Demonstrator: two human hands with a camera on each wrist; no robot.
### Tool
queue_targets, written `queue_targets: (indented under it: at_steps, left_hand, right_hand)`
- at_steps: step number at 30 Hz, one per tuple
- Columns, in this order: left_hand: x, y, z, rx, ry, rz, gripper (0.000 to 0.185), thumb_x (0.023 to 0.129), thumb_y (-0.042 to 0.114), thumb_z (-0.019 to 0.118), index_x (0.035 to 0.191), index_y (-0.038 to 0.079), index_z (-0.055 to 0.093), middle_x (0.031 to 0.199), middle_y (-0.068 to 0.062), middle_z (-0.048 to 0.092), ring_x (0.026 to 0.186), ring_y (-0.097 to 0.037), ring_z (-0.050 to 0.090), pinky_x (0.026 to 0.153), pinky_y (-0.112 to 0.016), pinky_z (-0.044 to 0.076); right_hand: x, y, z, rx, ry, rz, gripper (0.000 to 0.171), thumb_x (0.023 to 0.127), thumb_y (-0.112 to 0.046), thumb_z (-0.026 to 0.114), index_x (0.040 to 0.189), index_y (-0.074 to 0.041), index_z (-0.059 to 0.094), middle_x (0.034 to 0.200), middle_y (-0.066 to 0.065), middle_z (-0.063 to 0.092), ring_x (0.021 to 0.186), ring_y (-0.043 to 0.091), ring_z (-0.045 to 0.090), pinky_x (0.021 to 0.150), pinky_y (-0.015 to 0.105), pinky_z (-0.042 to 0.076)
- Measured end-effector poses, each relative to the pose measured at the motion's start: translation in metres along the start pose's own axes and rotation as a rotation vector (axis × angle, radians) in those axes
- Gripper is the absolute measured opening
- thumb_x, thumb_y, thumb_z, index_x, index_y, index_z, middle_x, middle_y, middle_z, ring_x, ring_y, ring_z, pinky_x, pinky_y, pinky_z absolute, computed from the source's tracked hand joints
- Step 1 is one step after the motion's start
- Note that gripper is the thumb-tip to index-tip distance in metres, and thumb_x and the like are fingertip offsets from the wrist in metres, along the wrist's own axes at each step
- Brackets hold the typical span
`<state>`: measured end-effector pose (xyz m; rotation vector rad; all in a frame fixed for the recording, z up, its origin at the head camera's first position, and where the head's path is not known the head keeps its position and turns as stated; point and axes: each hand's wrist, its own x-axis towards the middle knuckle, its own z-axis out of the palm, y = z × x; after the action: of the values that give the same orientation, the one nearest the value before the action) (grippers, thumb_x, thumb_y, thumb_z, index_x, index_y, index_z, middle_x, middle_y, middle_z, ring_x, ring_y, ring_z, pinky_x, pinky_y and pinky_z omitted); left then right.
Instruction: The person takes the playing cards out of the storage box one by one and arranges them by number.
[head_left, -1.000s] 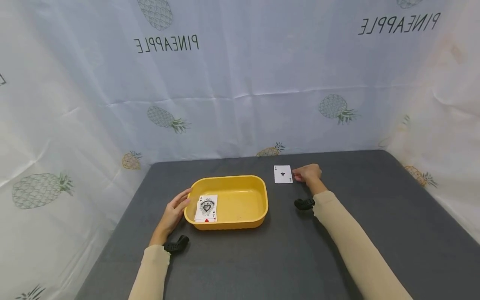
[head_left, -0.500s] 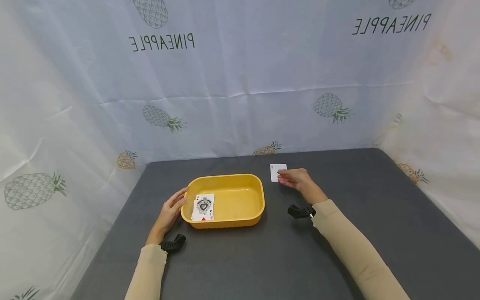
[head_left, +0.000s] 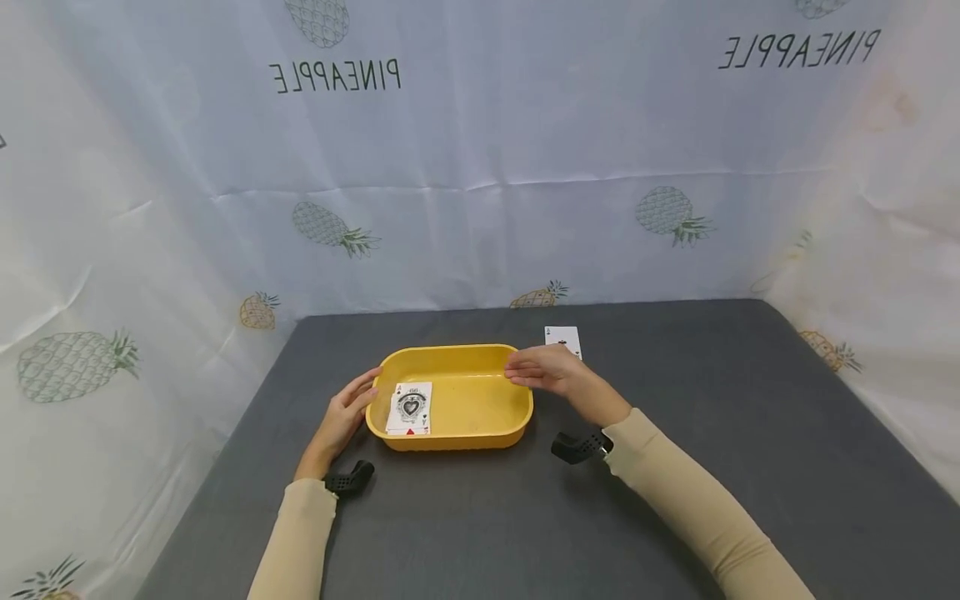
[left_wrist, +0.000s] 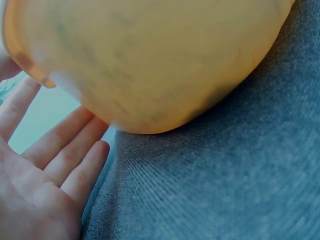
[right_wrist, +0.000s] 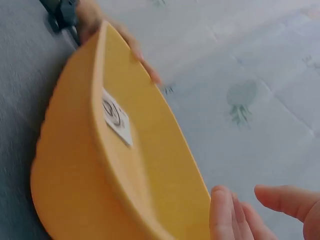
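A yellow plastic tray (head_left: pixel 480 417) sits on the dark table. In its left end lies a small pile of playing cards (head_left: pixel 409 408), an ace with an ornate black emblem on top and a bit of red showing beneath. My left hand (head_left: pixel 343 421) rests against the tray's left end, its fingers fairly straight along the wall in the left wrist view. At the opposite end, my right hand (head_left: pixel 555 373) is over the right rim with straight fingers, thumb apart and nothing held. Behind it lies another playing card (head_left: pixel 562 335), an ace partly covered by the hand.
The dark grey tabletop (head_left: pixel 465 525) runs out on both sides of the tray. A white curtain (head_left: pixel 480 150) printed with pineapples hangs behind the table and along its sides. Each wrist wears a black camera mount, such as the right one (head_left: pixel 577 447).
My right hand has moved left, from beside the loose ace, across it, to the tray's right rim. The ace stays on the table. My left hand keeps its place at the tray.
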<state>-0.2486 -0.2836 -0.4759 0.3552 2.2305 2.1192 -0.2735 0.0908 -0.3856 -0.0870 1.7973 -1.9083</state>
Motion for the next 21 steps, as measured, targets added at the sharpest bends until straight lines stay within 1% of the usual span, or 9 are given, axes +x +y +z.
queue_targets:
  at_steps: [3, 8, 10, 13, 15, 16, 17, 19, 21]
  left_hand:
    - [0.001, -0.001, 0.001, -0.003, -0.006, -0.002, 0.054, 0.102, 0.016, 0.047, 0.147, -0.007, 0.029, 0.122, 0.019, 0.057, 0.112, 0.006, 0.057, 0.089, -0.013, 0.049]
    - [0.000, -0.002, 0.001, -0.014, -0.006, 0.000, 0.054, 0.102, 0.015, 0.046, 0.147, -0.008, 0.028, 0.121, 0.019, 0.058, 0.112, 0.006, 0.057, 0.090, -0.012, 0.049]
    - [0.001, -0.002, 0.001, -0.016, -0.003, 0.002, 0.054, 0.102, 0.015, 0.046, 0.147, -0.008, 0.029, 0.121, 0.020, 0.057, 0.112, 0.007, 0.057, 0.090, -0.012, 0.049]
    - [0.003, -0.002, 0.000, -0.011, 0.001, 0.001, 0.054, 0.102, 0.017, 0.047, 0.147, -0.007, 0.030, 0.122, 0.021, 0.056, 0.112, 0.008, 0.056, 0.090, -0.011, 0.048]
    - [0.005, -0.001, -0.001, -0.002, 0.003, -0.003, 0.055, 0.101, 0.018, 0.048, 0.147, -0.006, 0.030, 0.122, 0.023, 0.054, 0.113, 0.009, 0.056, 0.090, -0.010, 0.048]
    - [0.006, -0.001, -0.001, 0.002, 0.004, -0.005, 0.055, 0.101, 0.019, 0.048, 0.147, -0.006, 0.030, 0.122, 0.023, 0.054, 0.113, 0.009, 0.055, 0.090, -0.010, 0.048]
    - [0.007, -0.002, -0.001, 0.004, 0.004, -0.007, 0.055, 0.101, 0.019, 0.048, 0.147, -0.006, 0.029, 0.122, 0.023, 0.053, 0.113, 0.009, 0.055, 0.090, -0.010, 0.048]
    - [0.007, -0.002, -0.002, 0.003, 0.007, -0.014, 0.055, 0.101, 0.018, 0.048, 0.147, -0.006, 0.029, 0.122, 0.023, 0.053, 0.113, 0.009, 0.055, 0.090, -0.010, 0.048]
    - [0.008, -0.002, -0.002, 0.001, 0.010, -0.018, 0.055, 0.101, 0.018, 0.048, 0.147, -0.006, 0.029, 0.123, 0.023, 0.053, 0.113, 0.009, 0.055, 0.090, -0.011, 0.048]
  right_hand:
    - [-0.002, 0.004, 0.014, -0.022, -0.072, -0.026, 0.038, 0.096, -0.020, 0.058, 0.127, 0.001, 0.058, 0.137, 0.022, 0.054, 0.126, 0.031, 0.057, 0.114, 0.047, 0.037]
    - [0.008, 0.007, 0.039, 0.010, -0.053, 0.028, 0.038, 0.091, -0.016, 0.064, 0.124, 0.004, 0.060, 0.126, 0.020, 0.062, 0.112, 0.026, 0.066, 0.112, 0.049, 0.038]
    - [0.011, 0.009, 0.046, -0.018, -0.086, 0.003, 0.038, 0.093, -0.012, 0.060, 0.126, 0.007, 0.057, 0.126, 0.020, 0.063, 0.109, 0.024, 0.067, 0.111, 0.048, 0.040]
    - [0.020, 0.010, 0.059, 0.008, -0.085, 0.006, 0.036, 0.093, -0.007, 0.060, 0.124, 0.011, 0.058, 0.121, 0.023, 0.066, 0.099, 0.022, 0.071, 0.106, 0.046, 0.044]
    - [0.025, 0.012, 0.067, 0.004, -0.097, -0.003, 0.035, 0.094, -0.005, 0.058, 0.123, 0.013, 0.058, 0.120, 0.025, 0.066, 0.098, 0.022, 0.072, 0.104, 0.046, 0.045]
    - [0.028, 0.014, 0.070, -0.001, -0.110, -0.013, 0.035, 0.095, -0.005, 0.056, 0.124, 0.015, 0.057, 0.121, 0.027, 0.065, 0.099, 0.024, 0.072, 0.103, 0.046, 0.045]
    - [0.030, 0.015, 0.074, 0.010, -0.100, 0.006, 0.035, 0.094, -0.005, 0.056, 0.124, 0.014, 0.057, 0.122, 0.028, 0.064, 0.100, 0.027, 0.072, 0.104, 0.047, 0.045]
    - [0.033, 0.020, 0.081, -0.037, -0.132, -0.010, 0.036, 0.097, -0.004, 0.050, 0.127, 0.015, 0.054, 0.127, 0.030, 0.060, 0.110, 0.033, 0.067, 0.106, 0.048, 0.043]
    - [0.037, 0.024, 0.089, -0.063, -0.110, 0.013, 0.035, 0.097, -0.004, 0.049, 0.127, 0.014, 0.054, 0.128, 0.031, 0.058, 0.115, 0.036, 0.064, 0.105, 0.047, 0.045]
